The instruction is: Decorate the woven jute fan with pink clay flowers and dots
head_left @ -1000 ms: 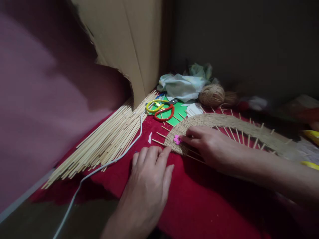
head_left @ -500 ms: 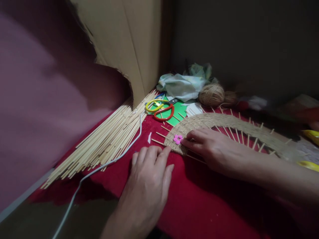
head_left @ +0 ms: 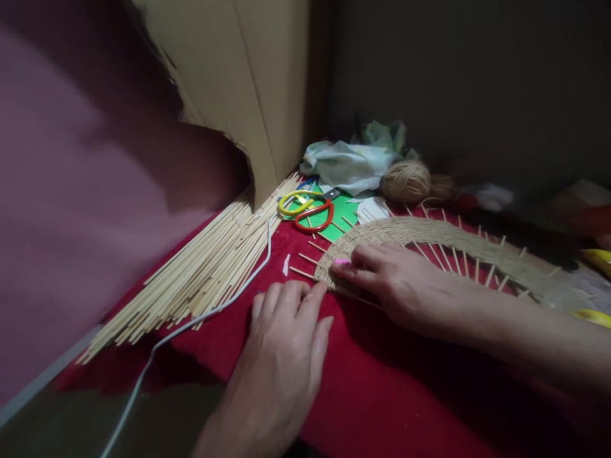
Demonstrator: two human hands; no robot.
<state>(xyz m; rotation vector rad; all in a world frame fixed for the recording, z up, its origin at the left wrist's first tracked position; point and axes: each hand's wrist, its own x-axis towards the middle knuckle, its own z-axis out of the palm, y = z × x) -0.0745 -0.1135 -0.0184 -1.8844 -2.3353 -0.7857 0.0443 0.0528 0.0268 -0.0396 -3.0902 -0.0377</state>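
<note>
Right grip (head_left: 405,280) over pink piece (head_left: 342,261), mostly hidden; left grip (head_left: 286,334) at woven band (head_left: 377,231); cannot tell either hold

Craft corner: scissors (head_left: 329,207), twine ball (head_left: 405,181), sticks (head_left: 205,261), woven band (head_left: 382,233)

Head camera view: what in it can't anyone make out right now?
Small pink piece: full shape, head view, hidden by the right hand's fingers.
Curved tan woven band: far right end, head view, blurred.
Upper bright-yellow object: full outline, head view, cut off by the right edge.
</note>
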